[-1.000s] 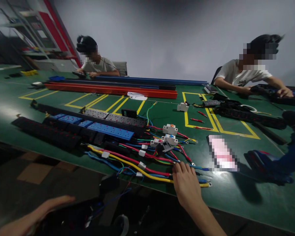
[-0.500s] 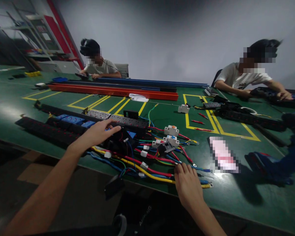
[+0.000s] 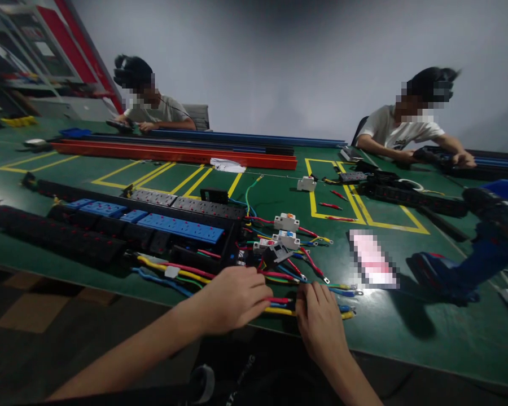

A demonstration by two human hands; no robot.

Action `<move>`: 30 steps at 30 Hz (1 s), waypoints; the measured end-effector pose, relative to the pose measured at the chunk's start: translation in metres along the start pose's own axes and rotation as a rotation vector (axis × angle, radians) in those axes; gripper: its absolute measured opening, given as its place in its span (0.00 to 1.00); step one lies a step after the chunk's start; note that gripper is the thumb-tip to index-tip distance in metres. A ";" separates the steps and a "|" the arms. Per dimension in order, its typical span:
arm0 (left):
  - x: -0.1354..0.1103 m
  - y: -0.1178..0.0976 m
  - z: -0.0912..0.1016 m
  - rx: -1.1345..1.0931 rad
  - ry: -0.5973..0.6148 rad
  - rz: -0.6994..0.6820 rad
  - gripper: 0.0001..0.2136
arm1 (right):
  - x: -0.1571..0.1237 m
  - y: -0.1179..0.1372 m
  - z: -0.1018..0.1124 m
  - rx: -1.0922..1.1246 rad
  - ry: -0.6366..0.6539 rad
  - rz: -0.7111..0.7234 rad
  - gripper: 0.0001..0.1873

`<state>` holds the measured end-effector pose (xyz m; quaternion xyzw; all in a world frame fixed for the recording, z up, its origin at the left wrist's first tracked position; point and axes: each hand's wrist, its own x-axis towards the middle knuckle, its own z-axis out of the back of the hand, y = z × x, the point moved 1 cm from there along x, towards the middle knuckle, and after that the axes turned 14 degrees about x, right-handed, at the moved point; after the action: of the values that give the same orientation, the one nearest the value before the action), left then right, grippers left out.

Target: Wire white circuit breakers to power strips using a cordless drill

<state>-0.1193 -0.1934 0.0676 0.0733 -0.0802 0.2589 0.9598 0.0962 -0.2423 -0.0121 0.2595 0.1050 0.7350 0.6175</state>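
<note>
Near the table's front edge my left hand (image 3: 233,301) curls closed over a bundle of cables, with red, blue and yellow ones emerging past its fingertips. Just to its right, my right hand (image 3: 319,316) is closed on the same bundle, close to the lugged ends. A yellow cable (image 3: 279,310) runs between the two hands. Behind them lie white circuit breakers (image 3: 287,222) with red and blue leads, and a small black-and-grey module (image 3: 277,255). To the left sits a power strip with blue sockets (image 3: 180,226), beside a black power strip (image 3: 46,234).
A blue cordless drill (image 3: 457,265) stands at the right, near a blurred phone-like object (image 3: 373,259). Orange rails (image 3: 173,154) lie across the back. Two co-workers sit on the far side, with black strips (image 3: 410,197) before the right one.
My left hand has moved right and toward me, from the power strips down onto the cables. The dark box hanging at the front edge is no longer visible. The camera view has shifted slightly.
</note>
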 end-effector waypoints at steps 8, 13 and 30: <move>0.035 -0.034 -0.017 0.169 0.193 0.128 0.12 | -0.003 0.006 0.007 -0.026 -0.061 -0.041 0.08; 0.040 -0.031 -0.013 0.207 0.289 0.111 0.14 | -0.004 0.002 0.005 -0.022 -0.073 -0.038 0.09; 0.022 -0.032 -0.031 0.223 0.069 0.002 0.04 | -0.004 0.000 0.010 0.019 0.005 -0.012 0.14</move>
<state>-0.0805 -0.2041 0.0383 0.1707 -0.0177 0.2697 0.9475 0.1019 -0.2477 -0.0049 0.2629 0.1151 0.7311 0.6190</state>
